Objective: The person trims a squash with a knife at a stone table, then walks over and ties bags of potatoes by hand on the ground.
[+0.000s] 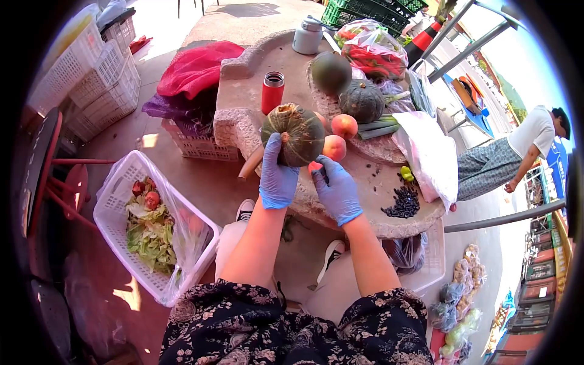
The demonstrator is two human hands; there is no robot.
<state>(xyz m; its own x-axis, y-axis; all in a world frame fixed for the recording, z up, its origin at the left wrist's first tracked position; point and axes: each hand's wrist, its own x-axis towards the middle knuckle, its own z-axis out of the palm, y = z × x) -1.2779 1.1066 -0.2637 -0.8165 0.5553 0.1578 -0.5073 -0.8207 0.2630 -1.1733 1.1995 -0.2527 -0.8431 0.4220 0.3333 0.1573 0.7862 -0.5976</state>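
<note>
My left hand, in a blue glove, is closed on a dark green pumpkin with a rough tan patch on top. Just below the pumpkin, my right hand, gloved too, pinches a small red-orange thing that I cannot identify. Beyond the hands, peaches lie on the stone table. Two more round dark green pumpkins sit farther back, beside some leeks. A red open-topped bottle stands behind the held pumpkin.
A white crate of leafy scraps stands on the floor at left. Dark seeds or beans and a white bag lie at the table's right. Bagged red peppers sit at the back. A person stands at right.
</note>
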